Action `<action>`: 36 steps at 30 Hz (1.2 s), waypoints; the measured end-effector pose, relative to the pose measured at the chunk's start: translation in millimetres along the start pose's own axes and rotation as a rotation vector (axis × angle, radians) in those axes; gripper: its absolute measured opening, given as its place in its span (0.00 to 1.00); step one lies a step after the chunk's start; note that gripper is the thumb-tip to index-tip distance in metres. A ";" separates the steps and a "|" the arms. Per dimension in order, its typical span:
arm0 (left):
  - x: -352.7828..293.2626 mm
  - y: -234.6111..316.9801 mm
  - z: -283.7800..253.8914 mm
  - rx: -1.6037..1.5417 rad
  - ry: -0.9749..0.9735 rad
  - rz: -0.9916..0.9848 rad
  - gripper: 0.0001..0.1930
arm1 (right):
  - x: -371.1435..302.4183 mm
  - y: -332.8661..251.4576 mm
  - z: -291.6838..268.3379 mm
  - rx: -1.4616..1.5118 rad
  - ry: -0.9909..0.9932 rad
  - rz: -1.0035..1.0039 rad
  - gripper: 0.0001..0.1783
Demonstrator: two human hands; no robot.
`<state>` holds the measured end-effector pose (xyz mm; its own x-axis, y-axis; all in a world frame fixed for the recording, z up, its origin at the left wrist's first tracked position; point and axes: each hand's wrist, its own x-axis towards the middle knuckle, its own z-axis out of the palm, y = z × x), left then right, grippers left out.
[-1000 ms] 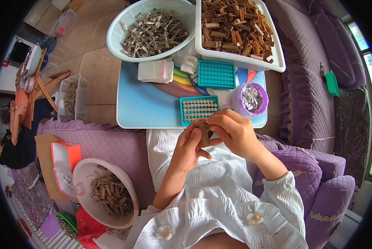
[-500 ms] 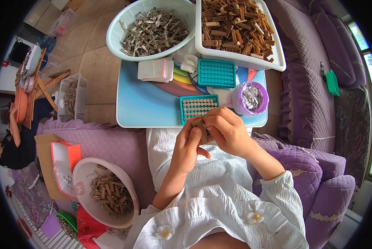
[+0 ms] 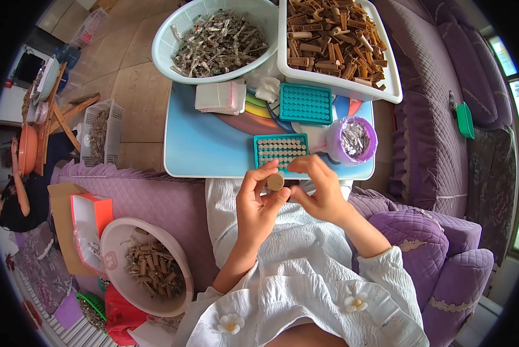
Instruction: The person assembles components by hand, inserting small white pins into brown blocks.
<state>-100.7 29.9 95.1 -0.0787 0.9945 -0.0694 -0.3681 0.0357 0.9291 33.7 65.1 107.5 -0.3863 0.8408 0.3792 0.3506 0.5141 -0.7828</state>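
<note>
Between the thumb and fingers of my left hand [image 3: 256,205] is a small brown cylindrical piece [image 3: 275,182], its flat round end turned up. My right hand [image 3: 323,194] is beside it, thumb and forefinger spread apart with nothing visible between them. Just beyond both hands lies a teal tray [image 3: 256,154] with rows of pale round pieces, on the edge of a blue table [image 3: 207,165]. To its right stands a purple-rimmed tub [image 3: 373,139] of small silvery pieces. A second teal tray [image 3: 306,104] sits farther back.
A pale green basket [image 3: 160,55] of clear and silvery parts and a white bin [image 3: 395,87] of brown pieces stand at the back. Clear plastic boxes [image 3: 219,98] lie at the table's left. A pink basin [image 3: 112,237] is at lower left. Another person [image 3: 16,202] works far left.
My right hand has come away from the brown piece and its fingers have spread. The piece has turned in my left hand, so its round end now faces up.
</note>
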 end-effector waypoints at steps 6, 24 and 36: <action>-5.1 9.7 -1.5 0.433 0.012 0.208 0.16 | -6.1 2.8 6.9 -0.073 -0.166 -0.038 0.15; -54.3 123.8 -122.3 1.512 0.355 -0.144 0.11 | 36.0 35.7 -23.4 0.019 -0.197 -0.051 0.05; -145.4 122.7 -309.7 1.805 0.335 -1.023 0.21 | 120.5 169.8 -138.4 -0.799 0.429 0.162 0.11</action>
<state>-421.3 -140.9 106.7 -0.6798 0.5178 -0.5194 0.7008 0.6675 -0.2517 164.8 277.2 88.5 0.0120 0.8214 0.5702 0.9195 0.2149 -0.3290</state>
